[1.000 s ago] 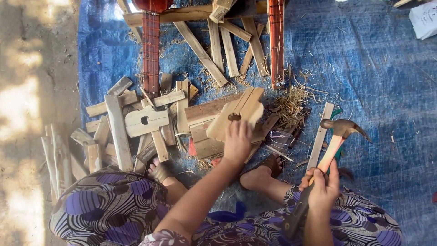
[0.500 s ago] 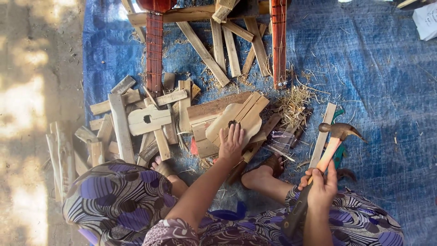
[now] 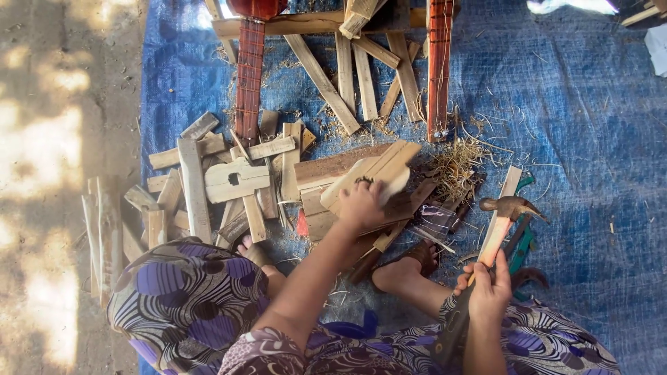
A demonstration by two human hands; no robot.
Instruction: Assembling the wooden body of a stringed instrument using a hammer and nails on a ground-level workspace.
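Blue woven tarp covers the ground from centre to right; bare dirt lies along the left edge. I log the view from left to right.

At 9 o'clock from centre I see a heap of short pale wood offcuts, one of them a flat cut-out piece with a small square hole. At 12 o'clock, longer wooden slats fan out, flanked by two red-brown ribbed strips.

Centre: the left hand is pressed down on a small assembly of light wooden slats, fingers curled together over its near end. The assembly lies tilted, its far end pointing to about 1 o'clock, resting on a darker board. I cannot tell whether the fingers pinch anything small against the wood.

Just right of the assembly, at 2 o'clock from the hand, there is a tuft of straw-like shavings.

At 4 o'clock from centre the right hand is wrapped tight around the pale wooden handle of a claw hammer. The metal head is up, well apart from the assembly. A green-handled tool lies on the tarp just beside the hammer.

Bottom: patterned purple cloth covers the knees, and a bare foot shows between them.
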